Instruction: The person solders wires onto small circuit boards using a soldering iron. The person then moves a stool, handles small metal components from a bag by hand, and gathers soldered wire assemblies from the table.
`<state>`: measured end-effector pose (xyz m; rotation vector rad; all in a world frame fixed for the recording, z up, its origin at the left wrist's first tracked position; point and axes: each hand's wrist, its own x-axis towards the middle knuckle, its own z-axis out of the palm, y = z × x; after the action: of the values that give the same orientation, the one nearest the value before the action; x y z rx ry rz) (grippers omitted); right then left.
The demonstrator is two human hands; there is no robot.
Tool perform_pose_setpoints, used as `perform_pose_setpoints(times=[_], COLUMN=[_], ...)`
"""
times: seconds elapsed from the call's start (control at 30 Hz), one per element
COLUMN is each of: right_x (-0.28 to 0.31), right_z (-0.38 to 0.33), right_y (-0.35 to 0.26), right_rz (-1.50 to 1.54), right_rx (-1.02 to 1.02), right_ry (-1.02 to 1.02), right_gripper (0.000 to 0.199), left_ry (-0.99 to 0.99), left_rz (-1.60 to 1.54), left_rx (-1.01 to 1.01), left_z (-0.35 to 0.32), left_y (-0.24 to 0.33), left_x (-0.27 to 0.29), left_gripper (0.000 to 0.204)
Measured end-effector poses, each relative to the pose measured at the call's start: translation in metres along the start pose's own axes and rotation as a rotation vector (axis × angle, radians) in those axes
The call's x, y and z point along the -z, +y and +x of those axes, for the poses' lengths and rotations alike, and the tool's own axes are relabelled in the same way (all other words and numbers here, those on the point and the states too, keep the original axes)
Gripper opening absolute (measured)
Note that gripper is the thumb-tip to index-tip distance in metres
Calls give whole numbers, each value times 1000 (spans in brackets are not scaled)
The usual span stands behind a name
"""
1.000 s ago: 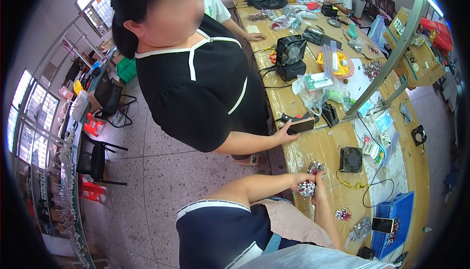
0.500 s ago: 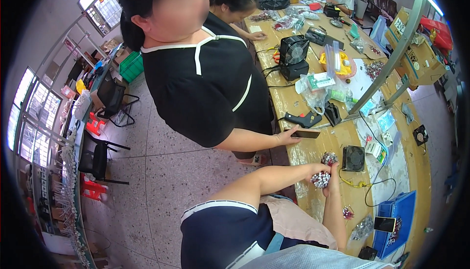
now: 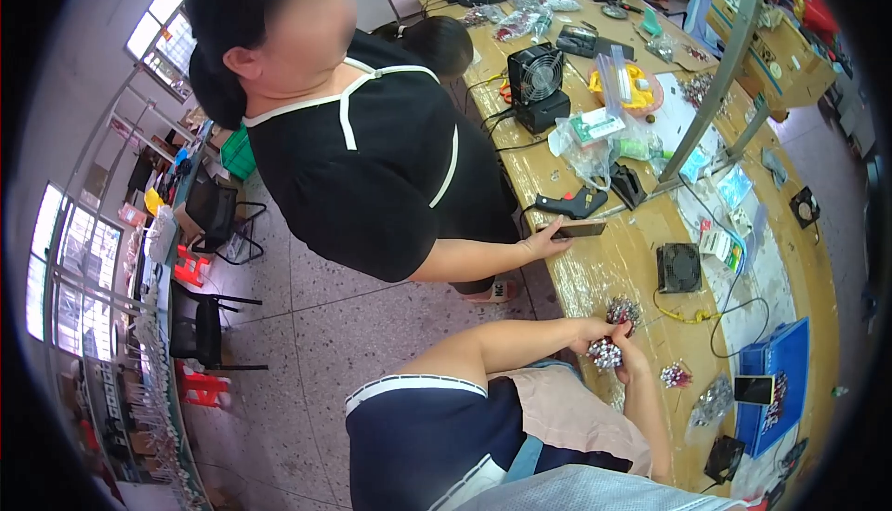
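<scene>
My left hand [image 3: 591,334] is closed around a bunch of small white and dark-red beaded stems [image 3: 605,354] above the table's near edge. My right hand [image 3: 634,355] meets it from the other side, its fingers closed on the same bunch. Beads stick out on both the far and the near side of my hands; whether they belong to one bunch or two I cannot tell. A small loose cluster of red and white beaded stems [image 3: 675,375] lies on the table to the right of my right hand.
A person in black [image 3: 362,158] stands at the left, holding a phone [image 3: 578,229] over the table edge. Beyond my hands are a square black fan [image 3: 679,268], a glue gun [image 3: 569,203] and a metal post [image 3: 720,74]. A blue bin [image 3: 776,390] sits at the right.
The view has shifted slightly. My hands remain together on the beaded bunch, with the fingers a little repositioned. The person farther back has lowered their head.
</scene>
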<state>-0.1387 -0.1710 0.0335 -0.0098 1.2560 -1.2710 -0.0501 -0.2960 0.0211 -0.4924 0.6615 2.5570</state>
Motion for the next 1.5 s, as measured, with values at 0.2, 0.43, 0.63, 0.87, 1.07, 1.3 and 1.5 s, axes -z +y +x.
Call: perform_pose_setpoints(times=[0.2, 0.43, 0.63, 0.87, 1.07, 1.3, 1.5], right_x=[-22, 5, 7, 40, 52, 23, 10], right_z=[-41, -24, -22, -53, -50, -46, -69], right_y=[-18, 27, 31, 28, 31, 21, -1], right_rz=[98, 351, 571, 778, 745, 518, 422], right_rx=[80, 169, 392, 365, 391, 355, 320], right_ry=[-37, 135, 104, -157, -177, 187, 218], right_gripper=[48, 28, 26, 44, 43, 40, 46], left_ry=[-148, -178, -42, -105, 43, 93, -131], left_rz=[-65, 146, 631, 324, 572, 479, 299], left_rx=[101, 326, 221, 351, 413, 310, 231], left_z=[-13, 1, -2, 28, 36, 46, 33], left_y=[4, 13, 41, 49, 49, 37, 32], left_x=[-15, -36, -77, -105, -119, -72, -65], left_gripper=[62, 53, 64, 72, 59, 65, 84])
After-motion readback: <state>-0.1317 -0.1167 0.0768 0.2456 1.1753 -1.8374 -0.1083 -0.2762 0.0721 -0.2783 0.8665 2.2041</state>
